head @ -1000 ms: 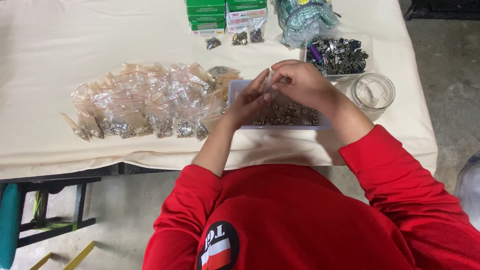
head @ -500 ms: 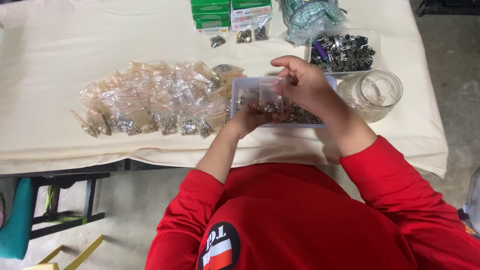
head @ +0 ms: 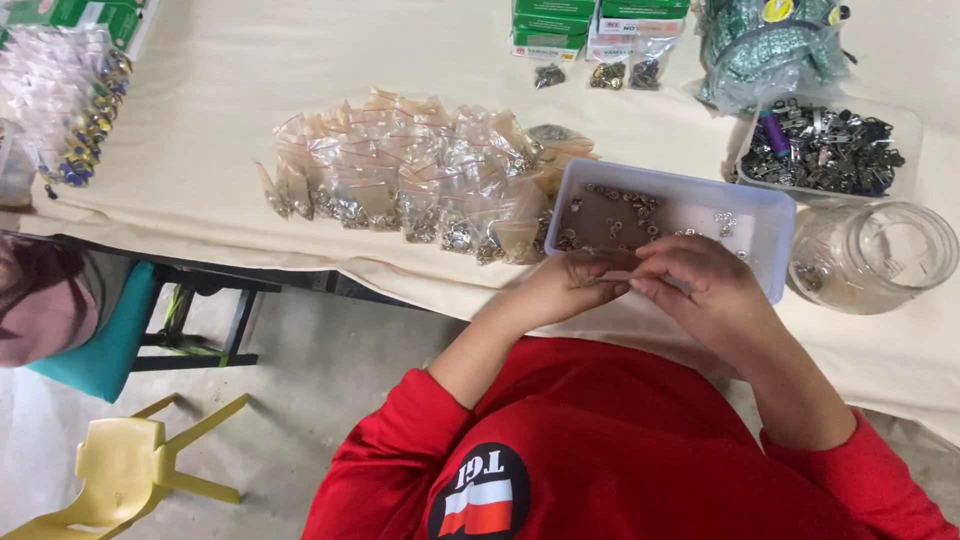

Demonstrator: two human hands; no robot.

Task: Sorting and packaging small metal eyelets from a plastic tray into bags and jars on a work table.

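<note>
Left hand: the left hand (head: 565,290) had dropped from over the tray to the table edge, fingers curled in, pinching something too small to make out.
Right hand: the right hand (head: 700,290) met it fingertip to fingertip, likewise closed around a tiny piece.
Tray: the pale plastic tray (head: 770,235) of small metal parts lay uncovered now, just beyond both hands.
Bags: the filled clear bags (head: 420,185) sat left of the tray.
Jar: a glass jar (head: 870,260) stood right of it.

Packages on the cream-covered table

Small clear plastic packets (head: 420,180) lay heaped left of the white tray; green-and-white cardboard boxes (head: 598,25) stood stacked at the far edge.
</note>
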